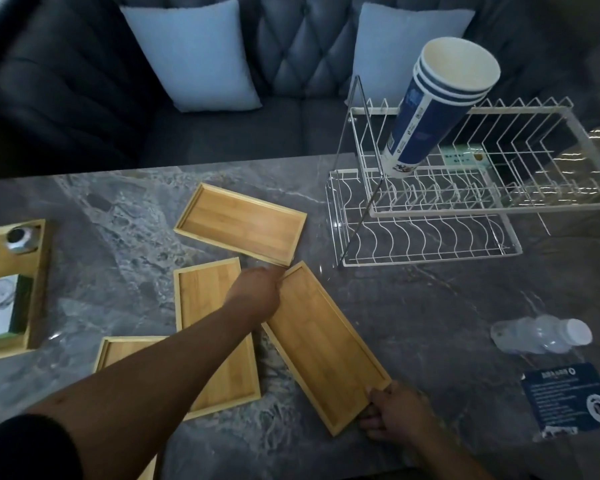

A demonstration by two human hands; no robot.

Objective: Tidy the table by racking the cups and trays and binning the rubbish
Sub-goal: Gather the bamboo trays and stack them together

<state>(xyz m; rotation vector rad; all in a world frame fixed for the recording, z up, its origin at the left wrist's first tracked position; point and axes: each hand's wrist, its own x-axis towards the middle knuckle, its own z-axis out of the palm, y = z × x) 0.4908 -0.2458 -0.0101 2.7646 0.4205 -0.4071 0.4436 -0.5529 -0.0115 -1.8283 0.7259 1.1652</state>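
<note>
- Nested blue-and-white paper cups point(430, 109) already lean in the white wire rack point(430, 244) at two o'clock.
- A slanted rectangular bamboo tray point(323, 344) lies at centre. The right hand point(392, 414) pinches its six-o'clock end. The left hand point(257, 289) is at the far end, but I cannot tell its grip.
- Three more bamboo trays point(239, 226) sit unracked around ten o'clock.
- A clear plastic bottle point(537, 336) and a dark blue packet point(568, 396) at four o'clock are unbinned.

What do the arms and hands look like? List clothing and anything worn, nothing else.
The left hand and right hand are bare: no gloves, rings or watch show. A dark sleeve ends near the left elbow; both forearms are uncovered.
</note>
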